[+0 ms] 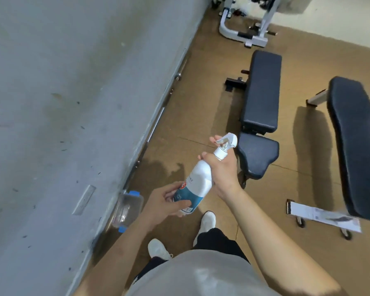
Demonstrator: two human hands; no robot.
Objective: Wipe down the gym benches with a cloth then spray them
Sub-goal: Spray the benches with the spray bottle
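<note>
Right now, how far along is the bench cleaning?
No cloth is in view, so wiping may be over. In hand: the spray bottle, right hand at its neck, left hand at its base. Seemingly left: spraying the centre bench and the side bench.

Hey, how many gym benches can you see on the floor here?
2. The adjustable bench stands straight ahead, beyond the spray bottle. The long bench stands to its right, partly cut off by the picture's edge. Others may lie out of view.
</note>
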